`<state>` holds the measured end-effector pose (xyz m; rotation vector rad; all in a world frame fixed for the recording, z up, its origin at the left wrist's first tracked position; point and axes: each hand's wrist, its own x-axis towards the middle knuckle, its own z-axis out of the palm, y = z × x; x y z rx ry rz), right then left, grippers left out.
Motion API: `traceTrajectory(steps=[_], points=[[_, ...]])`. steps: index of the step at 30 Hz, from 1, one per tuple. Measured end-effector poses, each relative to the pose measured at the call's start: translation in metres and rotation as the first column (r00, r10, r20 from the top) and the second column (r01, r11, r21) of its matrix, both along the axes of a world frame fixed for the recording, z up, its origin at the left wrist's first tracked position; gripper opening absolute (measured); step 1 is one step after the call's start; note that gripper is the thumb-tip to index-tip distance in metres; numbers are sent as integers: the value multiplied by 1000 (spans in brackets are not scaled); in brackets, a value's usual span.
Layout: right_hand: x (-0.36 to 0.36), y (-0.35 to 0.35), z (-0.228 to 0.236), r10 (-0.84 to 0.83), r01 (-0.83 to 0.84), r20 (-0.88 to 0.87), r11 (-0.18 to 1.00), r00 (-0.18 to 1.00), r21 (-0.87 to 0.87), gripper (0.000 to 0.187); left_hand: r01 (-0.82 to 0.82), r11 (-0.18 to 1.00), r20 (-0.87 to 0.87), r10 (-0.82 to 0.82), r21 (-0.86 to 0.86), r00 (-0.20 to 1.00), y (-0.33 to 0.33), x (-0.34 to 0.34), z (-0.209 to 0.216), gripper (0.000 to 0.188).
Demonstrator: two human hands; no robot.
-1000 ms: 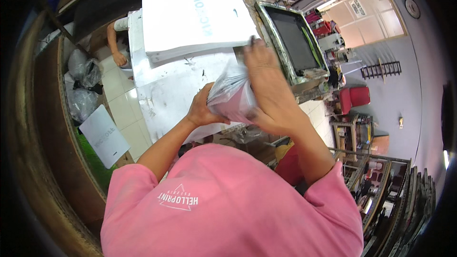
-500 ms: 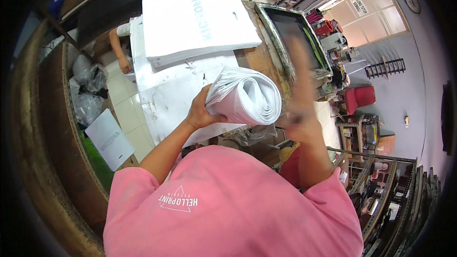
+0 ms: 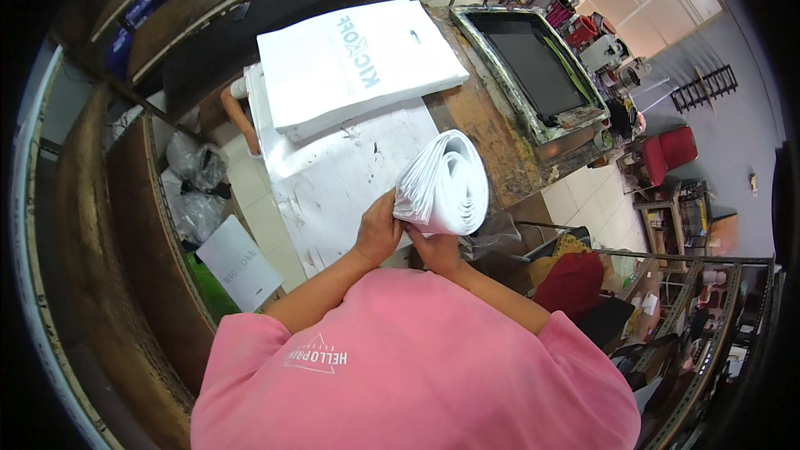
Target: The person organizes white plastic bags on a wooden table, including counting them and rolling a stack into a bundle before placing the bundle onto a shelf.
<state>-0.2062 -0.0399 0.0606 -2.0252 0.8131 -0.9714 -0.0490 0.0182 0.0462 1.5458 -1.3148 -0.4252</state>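
Note:
A thick roll of white bags [image 3: 450, 187], bent over on itself with its many layered edges showing, is held up in front of my chest at the table's near side. My left hand [image 3: 379, 227] is closed around the roll's left, loose-edged side. From below, my right hand [image 3: 435, 248] grips the roll's near underside; part of its fingers is hidden beneath it. Past the roll, a tall flat stack of white printed bags [image 3: 333, 58] with a handle slot lies on a white sheet [image 3: 358, 150] marked with dark specks.
A screen-printing frame [image 3: 537, 71] rests on the stained wooden table [image 3: 475, 108] at the right. Another person's arm [image 3: 240, 121] shows left of the stack. One printed bag [image 3: 239, 262] lies lower left, near clear plastic bags [image 3: 196, 162]. Metal racks [image 3: 708, 308] stand at right.
My right hand, blurred and off to the right of the roll before, has come in under it and grips it. The roll now stands more upright, and the view has shifted.

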Motion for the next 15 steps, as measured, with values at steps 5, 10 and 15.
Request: traceTrajectory(steps=[5,10,15], points=[[11,-39,61,-61,79,-79,966,995,247,32,-132,986,-76,140,103,987,-10,9,38,19],[32,-111,46,205,-105,-425,963,882,248,42,-225,947,-174,267,228,948,-22,32,12,39],[42,-137,-36,357,-81,-415,831,837,551,46,-265,894,-169,342,360,924,-13,53,-70,40]])
